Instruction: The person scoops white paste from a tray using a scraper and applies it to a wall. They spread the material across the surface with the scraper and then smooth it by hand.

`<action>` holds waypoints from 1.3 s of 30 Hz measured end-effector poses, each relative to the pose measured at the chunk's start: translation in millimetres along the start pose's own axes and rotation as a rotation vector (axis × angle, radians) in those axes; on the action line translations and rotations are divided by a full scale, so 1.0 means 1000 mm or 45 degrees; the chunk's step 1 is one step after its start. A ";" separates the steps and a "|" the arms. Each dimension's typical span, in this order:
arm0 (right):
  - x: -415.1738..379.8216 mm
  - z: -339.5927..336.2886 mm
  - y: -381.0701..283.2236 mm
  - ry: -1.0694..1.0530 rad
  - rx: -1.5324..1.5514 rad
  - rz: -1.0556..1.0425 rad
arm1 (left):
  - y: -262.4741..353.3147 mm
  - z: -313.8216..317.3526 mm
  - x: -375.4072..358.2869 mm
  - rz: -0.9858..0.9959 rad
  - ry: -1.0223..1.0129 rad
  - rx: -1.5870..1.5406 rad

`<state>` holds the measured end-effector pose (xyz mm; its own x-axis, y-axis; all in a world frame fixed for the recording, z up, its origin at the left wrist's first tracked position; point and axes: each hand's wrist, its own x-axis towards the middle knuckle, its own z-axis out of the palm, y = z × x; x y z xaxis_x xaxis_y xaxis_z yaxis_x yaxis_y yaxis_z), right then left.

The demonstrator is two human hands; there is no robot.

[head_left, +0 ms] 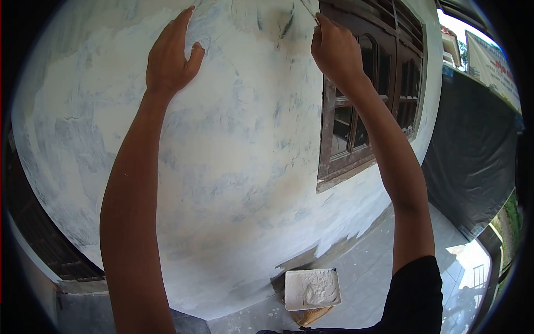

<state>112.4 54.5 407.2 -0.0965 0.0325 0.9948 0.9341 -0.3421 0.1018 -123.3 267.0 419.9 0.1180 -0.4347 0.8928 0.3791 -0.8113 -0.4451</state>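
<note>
My left hand [171, 58] is raised against the wall [222, 150] at the upper left, fingers straight and thumb spread, holding nothing. The wall is patchy white with grey-blue smears. Higher on the right, my right hand [338, 51] is closed round a thin, light-coloured tool [307, 8]. The top edge of the view cuts the tool off, so I cannot tell its kind. Dark streaks mark the wall just left of this hand. A brown wooden window [360, 151] lies behind my right wrist and forearm.
On the grey tiled floor [367, 273] below, a shallow white tray [287, 298] holds thick white paste, above a tan object [317, 318]. A black sheet [473, 150] hangs at the right, with a printed banner [492, 67] beyond. Dark slatted woodwork [50, 234] borders the wall's left.
</note>
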 end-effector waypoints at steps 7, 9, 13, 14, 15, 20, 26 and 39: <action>0.038 0.017 0.004 -0.361 -0.271 0.041 | -0.002 0.001 0.001 0.007 0.002 -0.027; 0.046 0.027 0.011 -0.313 -0.283 -0.035 | -0.002 0.001 0.001 0.005 -0.005 -0.033; 0.031 0.065 0.024 0.028 -0.434 -0.465 | -0.002 0.000 -0.001 -0.043 -0.042 -0.079; 0.013 0.072 0.019 0.033 -0.525 -0.467 | -0.003 -0.001 0.001 -0.042 -0.042 -0.079; -0.006 0.072 0.014 0.039 -0.508 -0.493 | -0.002 -0.002 0.002 0.007 -0.027 -0.050; -0.113 0.025 -0.013 -0.235 -0.314 -0.632 | -0.003 -0.002 -0.001 0.018 -0.041 -0.015; -0.124 -0.029 -0.011 -0.520 0.148 -0.219 | -0.002 0.001 0.003 0.096 0.046 0.036; 0.013 0.090 0.057 0.101 -0.382 -0.317 | -0.004 -0.001 0.001 -0.006 -0.035 -0.067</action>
<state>194.8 119.9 426.5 -0.3443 0.0802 0.9354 0.7381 -0.5926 0.3225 -125.6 269.4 422.7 0.1416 -0.4203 0.8963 0.3308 -0.8333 -0.4430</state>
